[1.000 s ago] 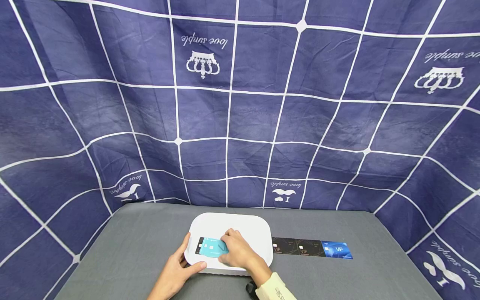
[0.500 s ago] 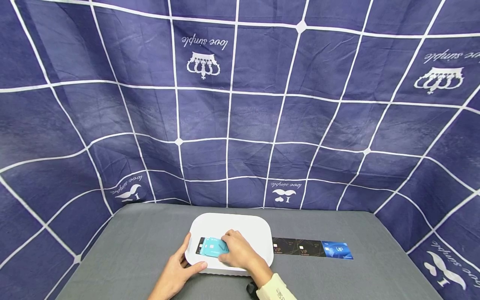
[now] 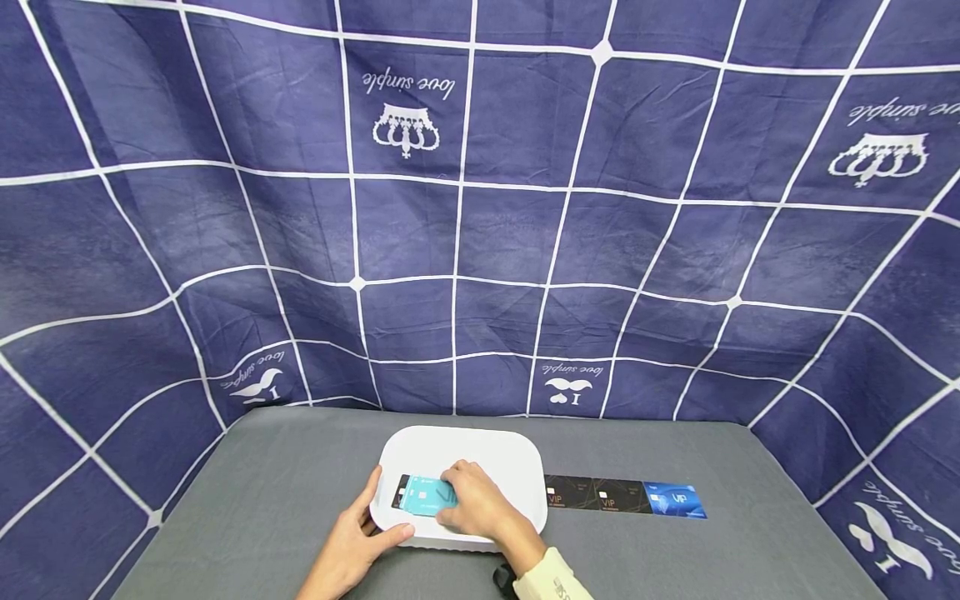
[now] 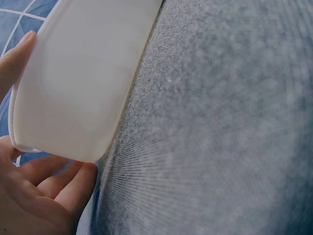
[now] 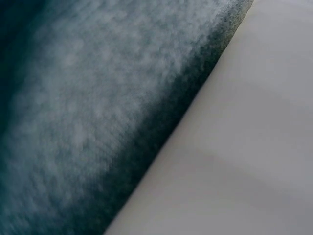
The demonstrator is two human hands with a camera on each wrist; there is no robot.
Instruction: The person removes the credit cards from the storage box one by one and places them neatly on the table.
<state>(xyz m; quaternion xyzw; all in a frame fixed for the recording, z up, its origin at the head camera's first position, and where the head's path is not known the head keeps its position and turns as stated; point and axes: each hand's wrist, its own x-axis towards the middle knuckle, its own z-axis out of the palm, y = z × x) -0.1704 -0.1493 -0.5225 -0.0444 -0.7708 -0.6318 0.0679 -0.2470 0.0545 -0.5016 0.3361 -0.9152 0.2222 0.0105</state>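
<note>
So I've got one white box (image 3: 517,462) in front of me, and in it a small pile of light-blue cards (image 3: 426,497), two at least (the edges don't quite line up, but I can't count them properly), plus a dark card (image 3: 397,495) poking out at the pile's left end. To the right, outside the box, there are two black VIP cards (image 3: 596,493) and one blue VIP card (image 3: 675,500), laid end to end in a row.

My left hand (image 3: 348,537) is partly closed on the box's near left corner, thumb by the rim and fingers bent around the end. My right hand (image 3: 476,504) is inside, fingers curled down, pinching the right end of the light-blue pile.

It's all on a gray cloth-covered table (image 3: 757,542), with a navy curtain (image 3: 498,233) behind it: white grid, two crowns, three moustaches.

The row starts right up against the box's right side, so that side's tight. Left of the box there's a wide stretch of gray cloth, more past the blue card, and just a narrower strip between box and curtain.
</note>
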